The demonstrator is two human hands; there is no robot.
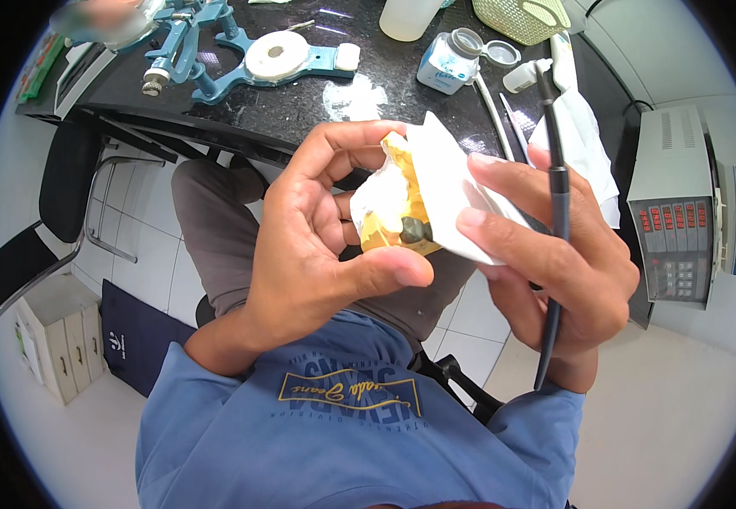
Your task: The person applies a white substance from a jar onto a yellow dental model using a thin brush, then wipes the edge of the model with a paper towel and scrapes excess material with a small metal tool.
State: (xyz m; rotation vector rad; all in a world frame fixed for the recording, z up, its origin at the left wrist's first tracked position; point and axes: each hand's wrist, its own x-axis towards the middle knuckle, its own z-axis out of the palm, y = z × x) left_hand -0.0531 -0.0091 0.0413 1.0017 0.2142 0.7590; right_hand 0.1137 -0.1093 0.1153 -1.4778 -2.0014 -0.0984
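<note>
A dark speckled countertop (300,97) carries a blue metal articulator (215,51) with a white disc (276,56), an open small jar (450,61), a translucent container (406,17), a woven basket (525,17) and what may be white cloth (584,144).

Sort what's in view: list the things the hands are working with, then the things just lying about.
In hand:
left hand holds the yellow dental cast
right hand holds white tissue and a slim black tool

Lying about:
blue articulator
open white jar
green basket
grey control box
</note>
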